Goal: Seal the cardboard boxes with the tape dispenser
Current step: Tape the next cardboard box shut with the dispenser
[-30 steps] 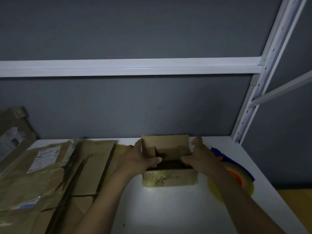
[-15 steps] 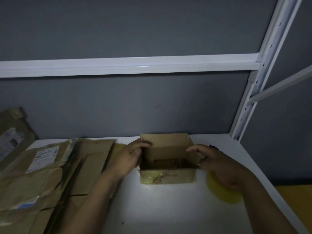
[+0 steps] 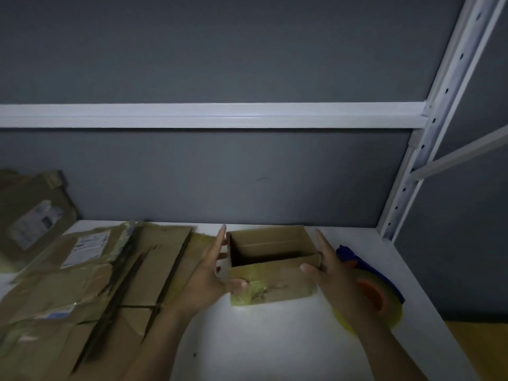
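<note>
A small cardboard box (image 3: 277,281) stands on the white table (image 3: 264,342), its top open, with yellowish tape on its front face. My left hand (image 3: 211,276) lies flat against the box's left side, fingers straight, thumb on the front. My right hand (image 3: 330,273) lies against its right side, fingers straight, thumb at the front edge. The tape dispenser (image 3: 379,292), blue with an orange core and a clear yellowish roll, lies on the table behind my right wrist, partly hidden.
Flattened cardboard boxes (image 3: 90,279) with labels are stacked on the left of the table. Another flat box (image 3: 33,215) leans on the grey wall at far left. A white shelf upright (image 3: 428,138) stands at the back right corner.
My hands have come off the box's top flaps and now lie along its sides. The box's top, which my hands covered, now stands open.
</note>
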A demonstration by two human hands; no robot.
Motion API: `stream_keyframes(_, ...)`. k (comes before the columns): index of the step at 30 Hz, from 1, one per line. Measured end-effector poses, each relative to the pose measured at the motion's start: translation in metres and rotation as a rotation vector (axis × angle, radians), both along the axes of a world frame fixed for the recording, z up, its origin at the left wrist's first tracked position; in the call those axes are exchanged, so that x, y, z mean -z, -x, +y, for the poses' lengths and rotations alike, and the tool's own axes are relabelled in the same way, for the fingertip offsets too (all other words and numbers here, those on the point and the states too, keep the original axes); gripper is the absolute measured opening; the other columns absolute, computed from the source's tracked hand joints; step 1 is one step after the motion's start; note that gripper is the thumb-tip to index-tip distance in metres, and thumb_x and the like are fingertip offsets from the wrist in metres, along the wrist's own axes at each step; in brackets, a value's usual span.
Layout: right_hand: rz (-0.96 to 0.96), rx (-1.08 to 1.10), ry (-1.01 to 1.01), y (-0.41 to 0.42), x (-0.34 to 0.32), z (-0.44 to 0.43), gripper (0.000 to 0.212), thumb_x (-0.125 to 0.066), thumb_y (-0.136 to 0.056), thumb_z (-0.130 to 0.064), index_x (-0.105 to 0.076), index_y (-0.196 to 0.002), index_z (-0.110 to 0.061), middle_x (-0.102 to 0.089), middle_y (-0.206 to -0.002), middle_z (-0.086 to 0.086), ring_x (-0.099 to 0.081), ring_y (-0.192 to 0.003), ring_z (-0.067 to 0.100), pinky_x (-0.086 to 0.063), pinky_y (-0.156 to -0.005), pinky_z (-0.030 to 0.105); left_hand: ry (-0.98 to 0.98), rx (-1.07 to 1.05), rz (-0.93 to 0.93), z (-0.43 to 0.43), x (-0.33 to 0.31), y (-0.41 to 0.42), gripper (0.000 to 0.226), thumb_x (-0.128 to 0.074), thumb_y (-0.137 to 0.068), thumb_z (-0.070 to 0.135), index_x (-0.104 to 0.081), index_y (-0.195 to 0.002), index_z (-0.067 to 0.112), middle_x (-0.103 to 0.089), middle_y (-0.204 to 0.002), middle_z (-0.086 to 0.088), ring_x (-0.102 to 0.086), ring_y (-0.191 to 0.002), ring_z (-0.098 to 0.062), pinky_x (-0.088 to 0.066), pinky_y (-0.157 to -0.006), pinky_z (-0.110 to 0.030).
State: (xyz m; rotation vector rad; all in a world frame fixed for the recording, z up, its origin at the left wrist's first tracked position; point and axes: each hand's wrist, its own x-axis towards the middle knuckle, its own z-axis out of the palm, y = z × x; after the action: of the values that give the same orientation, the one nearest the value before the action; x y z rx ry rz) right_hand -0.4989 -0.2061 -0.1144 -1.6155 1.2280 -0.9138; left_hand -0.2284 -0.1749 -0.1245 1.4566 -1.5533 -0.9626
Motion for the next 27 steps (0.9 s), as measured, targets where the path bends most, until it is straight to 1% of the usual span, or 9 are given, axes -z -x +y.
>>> stream_keyframes(3, 0.079, 0.157, 0.081, -0.006, 0.014, 0.001, 0.054, -0.05, -0.082, -0.069, -0.057, -0.115, -0.028, -0.063, -0.099, -0.018, -0.061, -0.086, 0.002, -0.045, -0.065, 0.012, -0.039, -0.092, 0.157, 0.009, 0.006, 0.008, 0.109, -0.088, -0.061, 0.016, -0.024, -0.148, 0.031, -0.041, -0.14, 0.018, -0.048, -0.121, 0.003, -0.054, -0.082, -0.022)
stream_keyframes(6, 0.132, 0.225, 0.149, -0.013, 0.022, -0.004, 0.044, -0.05, -0.085, -0.061, -0.054, -0.075, -0.018, -0.056, -0.063, -0.001, -0.055, -0.06, 0.015, -0.039, -0.053, 0.024, -0.046, -0.185, 0.143, 0.012, 0.014, 0.019, 0.076, -0.082, -0.072, 0.008, -0.048, -0.138, 0.02, -0.059, -0.126, 0.012, -0.056, -0.113, 0.002, -0.051, -0.072, -0.01)
stream_keyframes(9, 0.111, 0.21, 0.169, -0.02, 0.01, -0.005, 0.023, -0.055, -0.093, -0.038, -0.06, -0.082, -0.018, -0.063, -0.071, -0.001, -0.061, -0.07, 0.016, -0.043, -0.057, 0.025, -0.024, -0.267, 0.193, 0.019, 0.017, 0.022, 0.074, -0.082, -0.076, 0.021, -0.048, -0.141, 0.021, -0.062, -0.128, 0.006, -0.059, -0.114, -0.003, -0.052, -0.081, -0.013)
stream_keyframes(12, 0.086, 0.22, 0.2, -0.03, -0.006, 0.004, 0.018, -0.055, -0.093, -0.036, -0.063, -0.096, -0.02, -0.066, -0.086, -0.007, -0.061, -0.081, 0.006, -0.04, -0.059, 0.017, -0.008, -0.289, 0.273, 0.035, 0.003, 0.016, 0.085, -0.086, -0.069, 0.033, -0.045, -0.143, 0.027, -0.061, -0.13, 0.009, -0.057, -0.119, -0.005, -0.052, -0.096, -0.028)
stream_keyframes(17, 0.062, 0.211, 0.267, -0.067, -0.034, 0.042, 0.022, -0.053, -0.093, -0.044, -0.062, -0.093, -0.025, -0.067, -0.086, -0.009, -0.061, -0.081, 0.003, -0.05, -0.068, 0.025, 0.11, -0.362, 0.253, 0.076, -0.029, -0.017, 0.077, -0.077, -0.08, 0.01, -0.037, -0.142, 0.031, -0.063, -0.117, 0.015, -0.061, -0.1, 0.011, -0.049, -0.072, -0.006)
stream_keyframes(20, 0.045, 0.213, 0.265, -0.103, -0.041, 0.073, 0.041, -0.047, -0.085, -0.055, -0.063, -0.087, -0.017, -0.066, -0.079, -0.003, -0.061, -0.075, 0.008, -0.047, -0.065, 0.03, 0.089, -0.35, 0.228, 0.113, -0.042, -0.052, 0.086, -0.077, -0.079, 0.009, -0.03, -0.15, 0.02, -0.057, -0.119, 0.013, -0.059, -0.087, 0.018, -0.046, -0.068, -0.002)
stream_keyframes(22, 0.005, 0.192, 0.25, -0.136, -0.047, 0.098, 0.045, -0.048, -0.081, -0.055, -0.064, -0.088, -0.013, -0.068, -0.078, -0.003, -0.063, -0.076, 0.011, -0.049, -0.067, 0.032, 0.066, -0.351, 0.18, 0.145, -0.048, -0.085, 0.093, -0.081, -0.076, 0.019, -0.027, -0.151, 0.023, -0.054, -0.124, 0.014, -0.057, -0.095, 0.009, -0.046, -0.072, -0.002)
stream_keyframes(25, -0.065, 0.168, 0.201, -0.191, -0.049, 0.137, 0.027, -0.059, -0.089, -0.044, -0.067, -0.085, -0.019, -0.07, -0.081, -0.008, -0.065, -0.081, 0.009, -0.051, -0.075, 0.036, 0.063, -0.345, 0.124, 0.199, -0.055, -0.144, 0.113, -0.089, -0.058, 0.045, -0.026, -0.151, 0.032, -0.055, -0.136, 0.009, -0.056, -0.114, -0.006, -0.048, -0.099, -0.026)
stream_keyframes(27, -0.096, 0.139, 0.186, -0.23, -0.05, 0.165, 0.029, -0.059, -0.09, -0.044, -0.067, -0.085, -0.016, -0.07, -0.081, -0.003, -0.066, -0.083, 0.017, -0.052, -0.075, 0.039, 0.069, -0.354, 0.091, 0.235, -0.056, -0.185, 0.122, -0.089, -0.048, 0.057, -0.025, -0.15, 0.039, -0.055, -0.133, 0.013, -0.055, -0.116, -0.007, -0.047, -0.102, -0.038)
